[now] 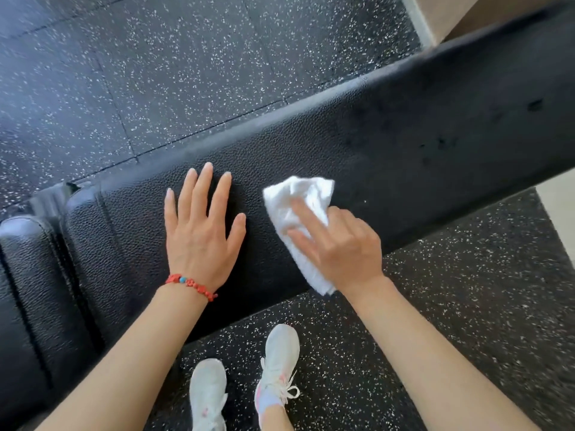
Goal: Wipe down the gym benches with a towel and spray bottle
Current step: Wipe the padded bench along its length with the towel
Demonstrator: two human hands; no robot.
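Observation:
A long black padded gym bench runs from the lower left to the upper right. My left hand, with a red bead bracelet on the wrist, lies flat on the pad, fingers spread. My right hand presses a crumpled white towel onto the pad just right of the left hand. A few dark wet spots show on the pad farther right. No spray bottle is in view.
Black rubber floor with white speckles lies on both sides of the bench. My two white sneakers stand close to the bench's near edge. A separate seat pad sits at the left end. A pale wall base shows at the upper right.

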